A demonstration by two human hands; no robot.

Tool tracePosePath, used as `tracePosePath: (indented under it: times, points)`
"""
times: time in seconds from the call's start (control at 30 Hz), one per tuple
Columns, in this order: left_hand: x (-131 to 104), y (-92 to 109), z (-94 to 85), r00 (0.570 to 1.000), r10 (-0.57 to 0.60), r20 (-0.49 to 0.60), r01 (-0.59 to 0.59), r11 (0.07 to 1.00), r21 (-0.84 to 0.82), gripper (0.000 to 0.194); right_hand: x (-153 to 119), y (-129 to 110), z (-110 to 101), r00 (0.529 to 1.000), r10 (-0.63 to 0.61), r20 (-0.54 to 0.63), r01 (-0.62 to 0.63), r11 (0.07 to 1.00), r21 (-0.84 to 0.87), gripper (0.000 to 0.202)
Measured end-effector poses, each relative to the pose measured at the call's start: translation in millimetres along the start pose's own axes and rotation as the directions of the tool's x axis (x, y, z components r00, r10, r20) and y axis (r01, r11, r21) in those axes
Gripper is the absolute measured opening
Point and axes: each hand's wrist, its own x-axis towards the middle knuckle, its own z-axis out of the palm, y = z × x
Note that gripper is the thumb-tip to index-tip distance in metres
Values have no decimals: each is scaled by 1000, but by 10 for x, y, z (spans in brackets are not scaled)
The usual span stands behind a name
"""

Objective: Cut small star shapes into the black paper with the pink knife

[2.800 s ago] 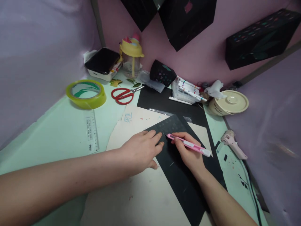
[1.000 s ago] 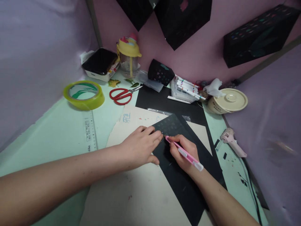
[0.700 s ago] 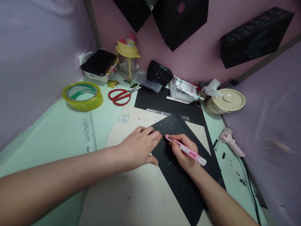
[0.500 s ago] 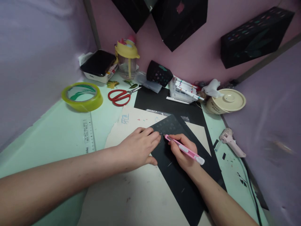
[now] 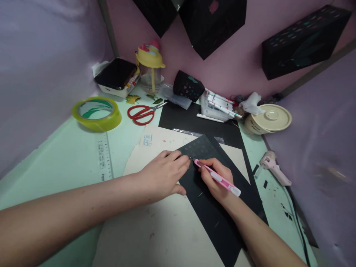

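While our left hand, loosely flattened, crosses black paper edge, right hand pinches pink cutter; pale sheet spreads nearer us.

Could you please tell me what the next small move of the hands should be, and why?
I would probably ease the left hand back a little on the black sheet: the pink knife, held in the right hand, points its tip towards the left fingertips, which lie close to it.
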Motion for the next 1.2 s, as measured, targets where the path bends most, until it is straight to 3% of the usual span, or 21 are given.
tracePosePath:
  times: [0.57,0.93,1.2]
  points:
    - [11,5,2,1000,-1,1,1,1000,-22,74,4,3,-11,999,-45,12,45,999,-20,14]
    - [19,-4,26,1000,1,-11,-1,1000,-15,73,-10,-40,35,946,-321,37,320,915,-245,12]
    - [16,3,14,1000,1,-2,-1,1000,-25,75,-35,-15,41,978,-209,-7,207,971,-117,13]
